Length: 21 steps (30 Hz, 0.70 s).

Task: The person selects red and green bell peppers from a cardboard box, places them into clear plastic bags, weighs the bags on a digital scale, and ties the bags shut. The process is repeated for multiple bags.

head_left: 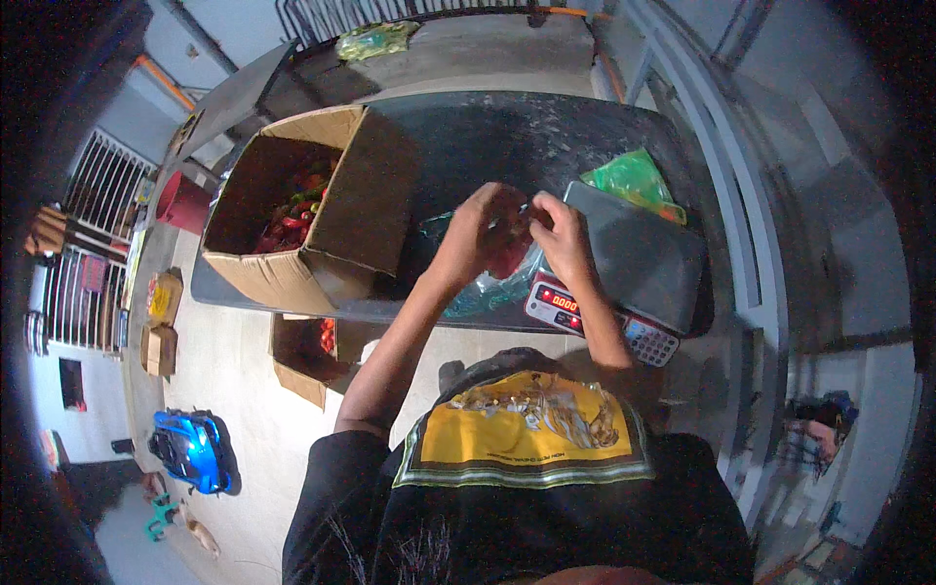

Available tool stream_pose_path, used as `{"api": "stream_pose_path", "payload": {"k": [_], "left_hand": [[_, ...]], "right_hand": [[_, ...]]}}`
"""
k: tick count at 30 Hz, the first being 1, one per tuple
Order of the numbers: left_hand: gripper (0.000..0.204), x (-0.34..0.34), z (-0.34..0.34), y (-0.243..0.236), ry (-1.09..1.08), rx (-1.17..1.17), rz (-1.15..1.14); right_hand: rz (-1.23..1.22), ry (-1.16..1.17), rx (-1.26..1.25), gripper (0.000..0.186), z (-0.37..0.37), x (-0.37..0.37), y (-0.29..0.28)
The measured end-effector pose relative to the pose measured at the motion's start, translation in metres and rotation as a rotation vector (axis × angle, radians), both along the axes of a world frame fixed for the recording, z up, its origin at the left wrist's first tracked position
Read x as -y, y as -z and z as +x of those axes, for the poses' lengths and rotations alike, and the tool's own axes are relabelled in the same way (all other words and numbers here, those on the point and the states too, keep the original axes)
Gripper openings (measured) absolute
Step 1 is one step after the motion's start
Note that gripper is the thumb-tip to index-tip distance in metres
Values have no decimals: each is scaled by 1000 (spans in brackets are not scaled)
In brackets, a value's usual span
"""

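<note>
Over the dark table, both my hands are raised close together around a clear plastic bag (509, 259) that shows something red inside. My left hand (472, 232) is closed on the bag's left side. Pinched fingers of my right hand (563, 239) grip the bag near its top. Beneath the hands lies more clear, bluish plastic (483, 297). To the right is a digital scale (634, 253) with a broad grey plate and a lit red display. A cardboard box (366, 185) on the left holds red and green peppers (292, 219).
A green plastic bag (636, 183) lies by the scale's far edge. Below the table's near edge, another open carton (297, 366) contains red produce. A red bin (182, 203) and a blue ride-on toy (190, 450) stand at left. Grey metal rails (717, 146) run along the right.
</note>
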<state>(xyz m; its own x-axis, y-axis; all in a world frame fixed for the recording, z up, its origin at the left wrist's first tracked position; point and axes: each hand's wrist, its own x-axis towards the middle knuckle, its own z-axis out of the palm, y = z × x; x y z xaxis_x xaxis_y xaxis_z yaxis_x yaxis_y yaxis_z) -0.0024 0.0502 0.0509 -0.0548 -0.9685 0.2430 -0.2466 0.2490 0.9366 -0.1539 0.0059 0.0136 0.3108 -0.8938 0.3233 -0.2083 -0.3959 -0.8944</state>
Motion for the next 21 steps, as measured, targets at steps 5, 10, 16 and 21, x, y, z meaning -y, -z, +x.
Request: {"api": "stream_pose_path", "payload": {"k": [5,10,16,21], "left_hand": [[25,-5,-7,16,-235,754,-304],[22,-16,-10,6,-373,687,-392],[27,-27,11,-21,-155,704,-115],[26,-58,46,-33,-79,159,278]], "right_hand": [[-114,48,-30,7,12,-14,-18],[-309,133,-85,9,25,-25,-29],[-254,94,56,12,34,-31,-41],[-108,-72,282,12,66,-36,-23]]}}
